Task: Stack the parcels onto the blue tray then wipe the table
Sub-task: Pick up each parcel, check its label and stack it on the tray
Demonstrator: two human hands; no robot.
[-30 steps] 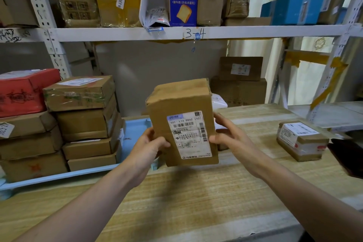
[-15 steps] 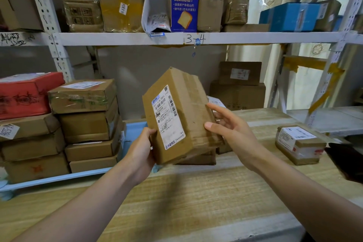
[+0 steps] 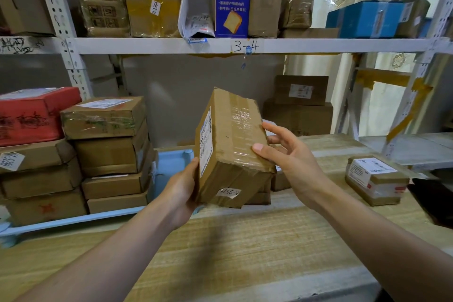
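Observation:
My left hand (image 3: 181, 186) grips a brown taped parcel (image 3: 232, 149) by its lower left side and holds it tilted above the wooden table (image 3: 245, 247). The parcel's label faces left. My right hand (image 3: 289, 157) touches the parcel's right side with the thumb and a fingertip, and its fingers are spread. The blue tray (image 3: 73, 220) lies at the left and carries two stacks of brown parcels (image 3: 110, 154), with a red parcel (image 3: 31, 115) on the far stack. Another labelled parcel (image 3: 375, 179) lies on the table at the right.
Small parcels (image 3: 279, 180) sit on the table behind the held one. A dark object (image 3: 434, 201) lies at the right edge. A white shelf (image 3: 159, 45) loaded with boxes runs overhead, and more boxes (image 3: 299, 110) stand at the back.
The held parcel has been turned so its label now faces left and its taped side faces up. My right hand has loosened from the side to a light touch.

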